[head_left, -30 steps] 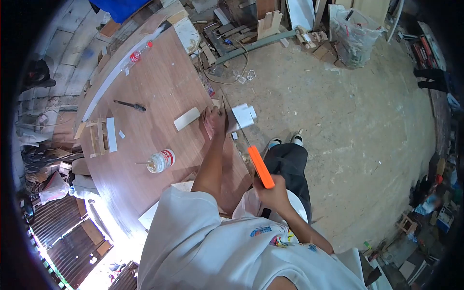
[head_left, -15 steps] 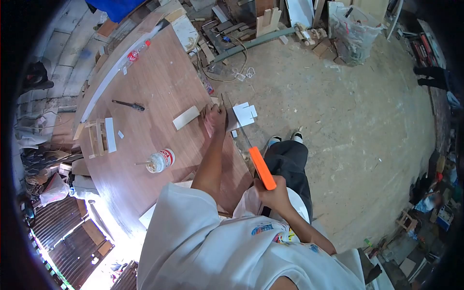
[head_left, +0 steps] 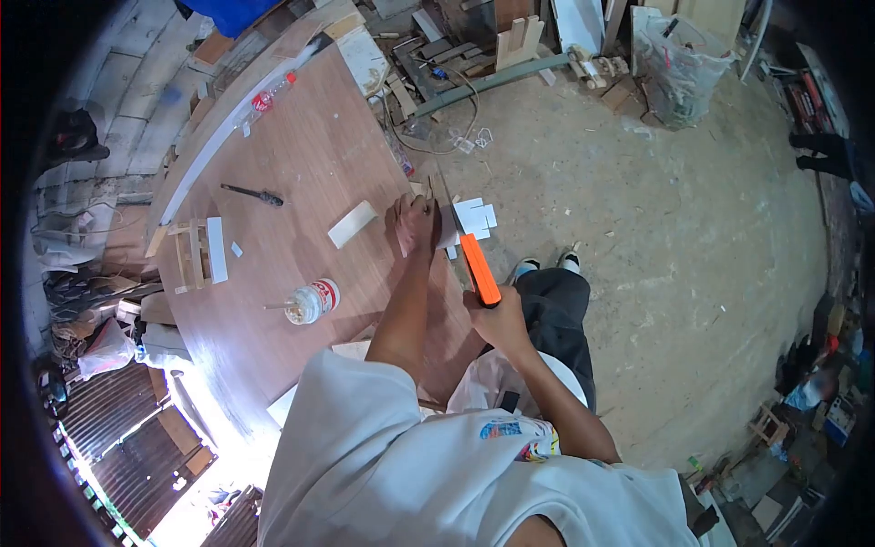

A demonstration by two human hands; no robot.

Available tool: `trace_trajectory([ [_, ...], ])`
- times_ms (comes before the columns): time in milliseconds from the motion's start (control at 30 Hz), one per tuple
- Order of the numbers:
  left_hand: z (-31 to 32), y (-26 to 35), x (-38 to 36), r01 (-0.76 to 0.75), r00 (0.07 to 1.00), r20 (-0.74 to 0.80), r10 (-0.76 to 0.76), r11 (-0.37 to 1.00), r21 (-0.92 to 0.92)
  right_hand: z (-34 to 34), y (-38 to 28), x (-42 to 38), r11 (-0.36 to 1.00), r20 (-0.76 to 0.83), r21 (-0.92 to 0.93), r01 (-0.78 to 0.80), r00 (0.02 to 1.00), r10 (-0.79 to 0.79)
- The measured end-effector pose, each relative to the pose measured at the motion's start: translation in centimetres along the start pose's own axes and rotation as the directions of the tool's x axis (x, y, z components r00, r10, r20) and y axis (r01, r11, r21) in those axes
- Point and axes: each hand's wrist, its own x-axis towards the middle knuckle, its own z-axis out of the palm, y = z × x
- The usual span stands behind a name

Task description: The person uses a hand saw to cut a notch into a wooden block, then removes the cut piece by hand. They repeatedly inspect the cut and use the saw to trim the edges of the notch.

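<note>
My right hand (head_left: 497, 314) is wrapped round the orange handle of a saw (head_left: 479, 268), whose thin blade points away past the table's right edge. Beside the blade, my left hand (head_left: 416, 223) presses down at the edge of the wooden table (head_left: 292, 173), its fingers bent over a piece that is mostly hidden. A pale wood block (head_left: 352, 224) lies just left of that hand. White cut pieces (head_left: 474, 219) show beyond the blade, low by the table edge.
On the table are a jar (head_left: 313, 301) with a stick in it, a dark tool (head_left: 252, 193), a small wooden frame (head_left: 190, 257), a white strip (head_left: 217, 249) and a plastic bottle (head_left: 273, 92). Scrap wood (head_left: 447, 55) and a bag (head_left: 684, 73) lie on the floor behind.
My right hand has pushed the saw forward, away from my body, so its handle is nearer the table edge. My left hand stays at the edge. The whole view has shifted slightly.
</note>
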Motion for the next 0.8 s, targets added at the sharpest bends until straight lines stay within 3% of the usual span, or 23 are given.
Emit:
trace_trajectory([
  [100,-0.7,0.5,-0.1,0.052,0.999,-0.012,-0.052,0.999,0.017,-1.1,-1.2,1.5,0.995,0.070,-0.098,0.001,0.998,0.006],
  [167,-1.2,1.0,-0.3,0.039,0.997,-0.071,-0.036,0.998,0.040,-2.6,-4.4,2.6,0.967,0.226,-0.067,-0.247,0.940,0.256],
  [300,2.5,-2.0,-0.6,0.076,0.997,-0.013,-0.077,0.996,-0.048,-2.7,-8.0,6.9,0.970,0.435,0.157,-0.186,0.895,0.101],
  [367,3.8,-3.3,-0.9,-0.077,0.996,0.042,0.077,0.997,-0.015,-1.3,-9.9,8.7,0.964,0.383,0.228,-0.134,0.923,0.038],
  [400,2.8,-2.9,-1.2,-0.083,0.996,0.041,0.083,0.996,-0.016,-0.7,-10.3,9.9,0.964,0.379,0.232,-0.131,0.925,0.035],
  [467,-0.2,-1.7,-1.6,-0.217,0.973,0.012,0.231,0.930,-0.295,0.1,-10.8,11.9,0.916,0.486,0.363,-0.172,0.874,-0.029],
  [500,1.0,-3.5,-1.6,-0.306,0.914,0.214,0.344,0.933,-0.190,0.4,-11.2,12.0,0.916,0.482,0.364,-0.170,0.875,-0.030],
  [533,0.0,-3.5,-1.8,-0.311,0.913,0.211,0.349,0.931,-0.192,0.5,-11.8,12.2,0.918,0.475,0.357,-0.171,0.880,-0.021],
  [600,-2.5,-3.3,-2.7,-0.499,0.817,0.278,0.505,0.861,-0.096,0.6,-12.3,12.2,0.922,0.467,0.348,-0.171,0.884,-0.012],
  [633,-3.2,-2.9,-2.4,-0.445,0.795,0.369,0.481,0.876,-0.184,0.7,-12.3,12.2,0.925,0.454,0.341,-0.166,0.891,-0.007],
  [733,-3.2,-2.3,-2.3,-0.370,0.809,0.425,0.405,0.914,-0.166,0.7,-11.8,11.8,0.941,0.453,0.299,-0.157,0.892,0.005],
  [800,-2.3,-3.1,-2.6,-0.427,0.825,0.336,0.454,0.891,-0.154,0.5,-10.9,11.4,0.953,0.473,0.262,-0.152,0.881,0.011],
])
